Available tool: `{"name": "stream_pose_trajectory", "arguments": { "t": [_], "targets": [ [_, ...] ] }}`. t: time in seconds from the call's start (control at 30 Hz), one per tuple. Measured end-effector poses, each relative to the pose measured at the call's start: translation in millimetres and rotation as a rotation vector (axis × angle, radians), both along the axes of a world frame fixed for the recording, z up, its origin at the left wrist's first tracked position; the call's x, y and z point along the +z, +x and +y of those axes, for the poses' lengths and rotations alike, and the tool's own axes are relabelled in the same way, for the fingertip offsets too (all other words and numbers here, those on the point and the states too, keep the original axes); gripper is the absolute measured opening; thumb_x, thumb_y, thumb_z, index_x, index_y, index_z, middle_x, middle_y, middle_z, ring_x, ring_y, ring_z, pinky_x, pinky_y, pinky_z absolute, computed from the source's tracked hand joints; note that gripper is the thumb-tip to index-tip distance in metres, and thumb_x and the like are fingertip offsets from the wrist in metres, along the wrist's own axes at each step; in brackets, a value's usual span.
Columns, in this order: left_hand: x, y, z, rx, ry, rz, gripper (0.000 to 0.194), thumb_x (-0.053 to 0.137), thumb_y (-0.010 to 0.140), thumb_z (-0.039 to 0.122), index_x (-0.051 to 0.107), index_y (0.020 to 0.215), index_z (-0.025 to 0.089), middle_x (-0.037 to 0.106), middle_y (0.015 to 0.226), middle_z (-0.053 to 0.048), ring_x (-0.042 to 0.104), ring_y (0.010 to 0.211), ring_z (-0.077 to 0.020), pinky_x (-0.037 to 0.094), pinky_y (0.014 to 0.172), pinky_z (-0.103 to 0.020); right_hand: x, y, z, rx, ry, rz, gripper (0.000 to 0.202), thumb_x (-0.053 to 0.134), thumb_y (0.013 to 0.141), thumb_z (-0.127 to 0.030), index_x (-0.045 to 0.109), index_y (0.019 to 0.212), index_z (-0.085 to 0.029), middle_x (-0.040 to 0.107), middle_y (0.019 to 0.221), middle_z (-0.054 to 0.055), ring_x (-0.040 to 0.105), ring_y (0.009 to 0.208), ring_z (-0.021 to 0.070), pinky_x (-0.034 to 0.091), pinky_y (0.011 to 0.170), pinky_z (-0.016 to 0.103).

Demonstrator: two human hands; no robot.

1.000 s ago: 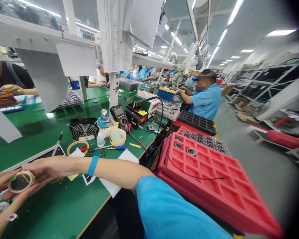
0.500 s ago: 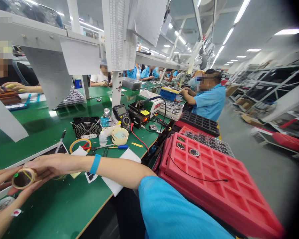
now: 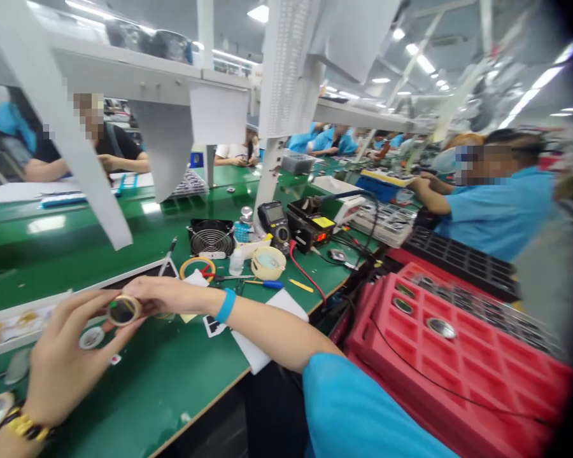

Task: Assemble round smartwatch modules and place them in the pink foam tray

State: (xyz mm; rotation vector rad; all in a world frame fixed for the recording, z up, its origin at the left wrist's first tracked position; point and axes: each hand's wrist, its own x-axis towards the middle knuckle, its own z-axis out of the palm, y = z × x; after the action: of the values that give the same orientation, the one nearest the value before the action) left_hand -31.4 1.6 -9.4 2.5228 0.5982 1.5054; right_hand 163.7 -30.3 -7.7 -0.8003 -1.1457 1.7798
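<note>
A round gold-rimmed watch part [image 3: 123,310] with a dark face and a small green spot is held up over the green bench. My left hand [image 3: 71,346] has its fingertips on the left side of the part. From the right, my right hand [image 3: 160,296] grips the same part between thumb and fingers. Under the hands, a small round white piece [image 3: 91,338] lies on the bench. A small white tag with a red mark [image 3: 115,359] is close to my left thumb.
Behind my right arm are a fan [image 3: 212,238], a multimeter [image 3: 275,226], a soldering station [image 3: 312,229], a bottle [image 3: 236,261] and a round cream container [image 3: 268,263]. A red foam tray [image 3: 458,356] is at the right. A co-worker in blue [image 3: 501,203] sits beyond.
The view has turned left, so the bench and both hands appear farther right. More of my left hand and its wrist now show. The round part is still held.
</note>
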Motion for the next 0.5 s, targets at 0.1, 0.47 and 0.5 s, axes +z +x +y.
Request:
{"name": "stream_pose_trajectory", "arguments": {
  "t": [0.1,0.47,0.5],
  "targets": [
    [4.3,-1.2,-6.1,-0.015,0.119,0.067,0.052,0.08,0.08,0.03,0.061,0.128,0.025,0.064,0.115,-0.005,0.065,0.1,-0.0244,0.056,0.087,-0.043,8.7,0.4,-12.4,0.033,0.018,0.023,0.067,0.071,0.074,-0.061,0.048,0.112,-0.01,0.059,0.106,0.006,0.062,0.089,0.0037,0.052,0.079,0.013],
    [9.3,3.4,-13.5,-0.044,-0.166,0.008,0.046,0.08,0.08,0.033,0.061,0.121,0.021,0.063,0.115,-0.009,0.062,0.107,-0.0207,0.056,0.091,-0.034,12.6,-3.3,-16.1,0.009,0.006,-0.079,0.066,0.054,0.087,-0.066,0.045,0.122,-0.009,0.055,0.126,0.014,0.063,0.107,0.0089,0.057,0.092,0.018],
    [8.3,3.5,-11.9,-0.047,-0.213,-0.012,0.046,0.08,0.08,0.035,0.062,0.12,0.021,0.063,0.115,-0.009,0.063,0.106,-0.0205,0.056,0.09,-0.034,12.4,-3.4,-15.5,0.011,0.004,-0.075,0.068,0.053,0.087,-0.066,0.046,0.125,-0.01,0.054,0.13,0.015,0.063,0.11,0.0098,0.057,0.093,0.019]
  ]
}}
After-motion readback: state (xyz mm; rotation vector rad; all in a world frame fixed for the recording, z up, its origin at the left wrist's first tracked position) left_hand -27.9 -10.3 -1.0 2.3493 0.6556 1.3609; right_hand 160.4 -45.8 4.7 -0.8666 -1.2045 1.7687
